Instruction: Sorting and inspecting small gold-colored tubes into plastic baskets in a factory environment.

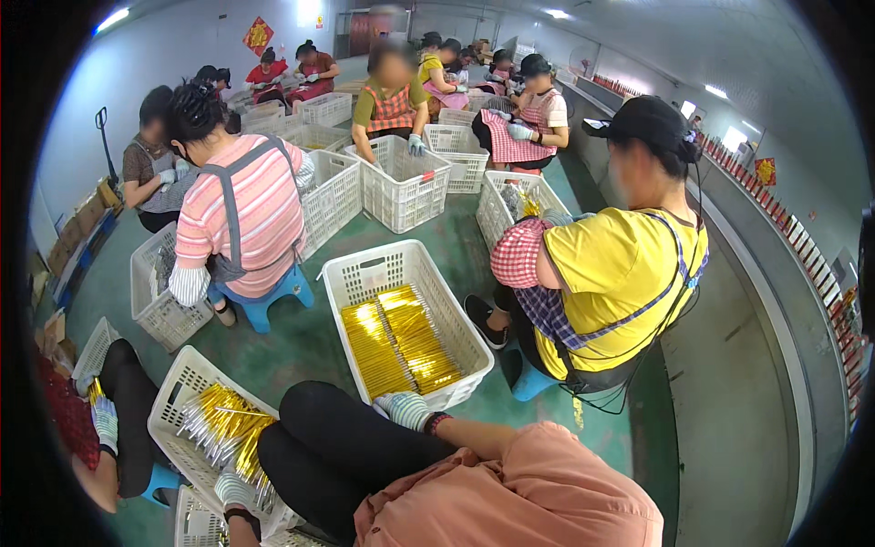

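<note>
My right hand (404, 410), in a striped glove, lies by the near rim of a white plastic crate (480, 351), its fingers pointing left and looking stretched. Inside that crate, thin gold sticks (401, 337) lie in two neat side-by-side rows. At lower left, another white crate (167, 394) holds a loose heap of gold and silver sticks (232, 424) pointing in mixed directions. My left hand (237, 490), gloved the same way, is at the near end of this heap. Its fingertips are not distinct, so I cannot make out whether it grips any sticks.
Co-workers sit close by: one in a yellow shirt (620, 273) at right, one in a pink striped shirt (251, 201) at left. Further white crates (401, 187) stand ahead on the green floor (365, 242). A long conveyor-like line (747, 273) runs along the right.
</note>
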`<move>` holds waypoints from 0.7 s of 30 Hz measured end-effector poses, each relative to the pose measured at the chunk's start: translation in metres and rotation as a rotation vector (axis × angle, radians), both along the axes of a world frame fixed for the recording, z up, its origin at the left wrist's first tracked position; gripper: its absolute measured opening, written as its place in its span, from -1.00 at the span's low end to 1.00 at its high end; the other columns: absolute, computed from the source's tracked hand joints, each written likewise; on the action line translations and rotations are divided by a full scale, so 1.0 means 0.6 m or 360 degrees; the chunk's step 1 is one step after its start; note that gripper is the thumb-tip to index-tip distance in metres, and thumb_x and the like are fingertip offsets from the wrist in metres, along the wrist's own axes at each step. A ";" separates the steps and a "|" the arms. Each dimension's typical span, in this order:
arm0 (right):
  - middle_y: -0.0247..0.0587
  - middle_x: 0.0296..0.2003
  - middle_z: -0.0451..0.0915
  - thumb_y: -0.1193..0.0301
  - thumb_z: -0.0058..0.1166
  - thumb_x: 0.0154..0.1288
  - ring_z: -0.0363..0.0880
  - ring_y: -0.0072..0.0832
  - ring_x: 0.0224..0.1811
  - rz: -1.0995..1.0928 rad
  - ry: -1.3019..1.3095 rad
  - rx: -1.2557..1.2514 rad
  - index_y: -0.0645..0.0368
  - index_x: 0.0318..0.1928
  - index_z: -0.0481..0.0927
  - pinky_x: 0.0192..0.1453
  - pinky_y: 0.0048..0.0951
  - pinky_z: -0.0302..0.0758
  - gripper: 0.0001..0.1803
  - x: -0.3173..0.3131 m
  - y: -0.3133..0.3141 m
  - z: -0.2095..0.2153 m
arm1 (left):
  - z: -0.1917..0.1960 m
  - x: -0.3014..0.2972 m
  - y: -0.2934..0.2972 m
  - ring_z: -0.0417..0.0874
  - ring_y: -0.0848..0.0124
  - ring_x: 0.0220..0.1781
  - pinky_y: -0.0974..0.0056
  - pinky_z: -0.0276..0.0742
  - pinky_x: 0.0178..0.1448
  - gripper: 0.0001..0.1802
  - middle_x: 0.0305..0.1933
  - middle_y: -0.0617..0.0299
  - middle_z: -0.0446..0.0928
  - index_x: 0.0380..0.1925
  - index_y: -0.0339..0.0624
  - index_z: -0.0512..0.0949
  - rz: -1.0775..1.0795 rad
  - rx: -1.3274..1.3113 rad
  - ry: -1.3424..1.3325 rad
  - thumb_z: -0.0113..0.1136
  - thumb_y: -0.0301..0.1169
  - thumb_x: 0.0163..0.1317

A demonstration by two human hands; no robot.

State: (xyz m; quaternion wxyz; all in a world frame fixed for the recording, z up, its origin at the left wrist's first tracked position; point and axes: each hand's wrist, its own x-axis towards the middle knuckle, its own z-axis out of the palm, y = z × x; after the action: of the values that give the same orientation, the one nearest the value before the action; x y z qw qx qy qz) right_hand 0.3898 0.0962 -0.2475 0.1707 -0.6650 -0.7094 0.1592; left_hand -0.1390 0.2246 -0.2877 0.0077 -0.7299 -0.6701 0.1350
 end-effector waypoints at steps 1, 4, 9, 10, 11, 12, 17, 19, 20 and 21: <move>0.05 -0.20 0.76 0.16 -0.07 0.56 0.77 0.02 -0.10 0.0081 0.0023 0.0029 0.10 -0.08 0.70 0.02 0.03 0.66 -0.65 -0.025 0.013 0.005 | -0.013 -0.073 -0.015 0.84 0.12 -0.05 0.05 0.73 -0.03 -0.65 -0.20 0.08 0.81 -0.26 -0.07 0.81 -0.0067 0.0009 0.0311 0.29 -0.06 0.26; 0.05 -0.26 0.75 0.14 -0.07 0.56 0.77 0.05 -0.17 0.0030 0.0045 0.0094 0.09 -0.12 0.71 -0.04 0.05 0.66 -0.64 -0.010 0.013 -0.016 | -0.007 -0.070 0.002 0.84 0.11 -0.13 0.04 0.69 -0.10 -0.62 -0.27 0.08 0.80 -0.36 -0.05 0.82 0.0115 0.0189 0.0265 0.21 -0.03 0.30; 0.04 -0.25 0.76 0.12 -0.06 0.56 0.76 0.04 -0.16 -0.0039 0.0019 0.0063 0.09 -0.14 0.70 -0.04 0.04 0.66 -0.63 -0.003 0.006 -0.010 | 0.059 -0.064 0.010 0.77 0.12 -0.34 0.05 0.61 -0.19 -0.64 -0.41 0.02 0.73 -0.48 -0.21 0.71 0.0077 0.0136 0.0112 0.28 -0.12 0.27; 0.02 -0.20 0.76 0.13 -0.05 0.55 0.76 0.02 -0.10 0.0025 0.0009 -0.0033 0.09 -0.12 0.70 0.02 0.01 0.65 -0.64 -0.026 0.016 -0.004 | 0.120 -0.071 -0.046 0.77 0.12 -0.34 0.05 0.61 -0.19 -0.64 -0.41 0.02 0.73 -0.48 -0.21 0.71 0.0158 0.0141 0.0143 0.28 -0.12 0.27; 0.02 -0.20 0.76 0.13 -0.05 0.55 0.76 0.02 -0.10 0.0038 0.0028 -0.0032 0.09 -0.12 0.70 0.02 0.01 0.65 -0.64 -0.030 0.017 -0.002 | 0.167 -0.063 -0.065 0.74 0.19 -0.34 0.10 0.60 -0.23 -0.72 -0.41 0.08 0.70 -0.40 -0.26 0.69 0.0329 0.0244 -0.0487 0.32 -0.22 0.24; 0.03 -0.23 0.76 0.12 -0.06 0.56 0.76 0.03 -0.13 0.0029 0.0025 -0.0005 0.09 -0.14 0.70 -0.01 0.02 0.65 -0.63 -0.033 0.015 -0.002 | 0.208 -0.048 -0.086 0.71 0.27 -0.35 0.15 0.60 -0.27 -0.76 -0.41 0.14 0.67 -0.32 -0.32 0.67 0.0490 0.0341 -0.1128 0.37 -0.32 0.21; 0.05 -0.25 0.76 0.12 -0.07 0.57 0.75 0.04 -0.17 -0.0037 0.0040 0.0080 0.10 -0.16 0.70 -0.06 0.04 0.66 -0.63 -0.015 0.002 0.012 | 0.280 -0.042 -0.193 0.66 0.36 -0.29 0.21 0.64 -0.25 -0.62 -0.26 0.21 0.63 0.02 -0.28 0.58 0.0332 0.0073 -0.2311 0.37 -0.39 0.22; 0.07 -0.28 0.76 0.10 -0.08 0.57 0.76 0.06 -0.19 -0.0040 0.0044 0.0096 0.11 -0.17 0.68 -0.07 0.06 0.66 -0.61 -0.010 0.003 0.001 | 0.385 0.163 -0.249 0.68 0.34 -0.22 0.20 0.64 -0.17 -0.67 -0.20 0.17 0.67 0.05 -0.28 0.60 0.0101 -0.0332 -0.2175 0.32 -0.39 0.33; 0.09 -0.30 0.76 0.08 -0.09 0.58 0.76 0.07 -0.21 -0.0035 0.0050 0.0125 0.12 -0.17 0.67 -0.08 0.07 0.66 -0.59 -0.011 0.006 -0.003 | 0.410 0.212 -0.287 0.68 0.34 -0.18 0.19 0.64 -0.12 -0.69 -0.16 0.15 0.68 0.07 -0.28 0.61 -0.0010 -0.0521 -0.2093 0.30 -0.40 0.39; 0.09 -0.30 0.76 0.08 -0.09 0.58 0.76 0.07 -0.21 -0.0028 0.0058 0.0124 0.12 -0.17 0.67 -0.08 0.07 0.66 -0.59 -0.013 0.008 -0.006 | 0.428 0.245 -0.316 0.69 0.33 -0.15 0.19 0.64 -0.08 -0.71 -0.13 0.14 0.70 0.09 -0.27 0.62 -0.0119 -0.0709 -0.2006 0.28 -0.40 0.44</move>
State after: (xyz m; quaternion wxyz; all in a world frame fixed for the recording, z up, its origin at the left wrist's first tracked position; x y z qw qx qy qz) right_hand 0.3822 0.1008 -0.2509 0.2108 -0.6610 -0.7060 0.1420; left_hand 0.0082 0.0347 -0.0308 -0.5315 -0.6761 -0.4766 -0.1824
